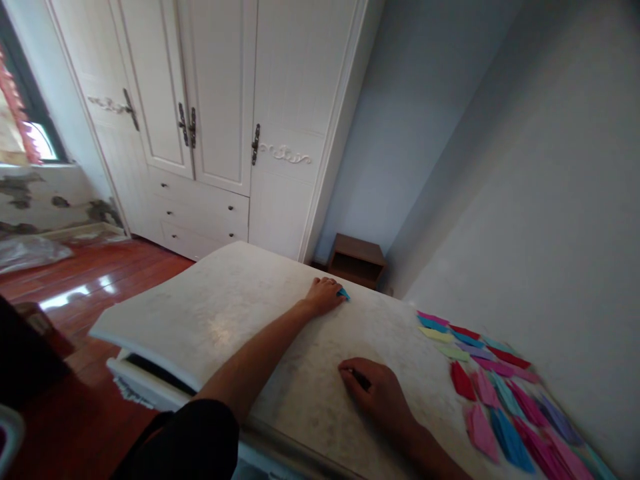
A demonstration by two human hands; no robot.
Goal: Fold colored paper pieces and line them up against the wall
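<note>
My left hand (324,296) reaches out to the far side of the white tabletop (280,293). Its fingers close over a small blue piece, seemingly folded paper (343,293), of which only one end shows by the thumb. Nearer to me, my right hand (375,393) rests on the table with its fingers curled in and the thumb against them. What it holds, if anything, is hidden. To its right lie rows of coloured folded strips, among them a red one (463,381), a yellow one (437,334) and a blue one (511,440).
A white wardrobe (220,93) with drawers stands beyond the table. A brown wooden cabinet (357,257) sits low in the corner past the table's far edge. The grey wall (540,200) runs along the right. A clear plastic bag (33,252) lies on the reddish floor at left.
</note>
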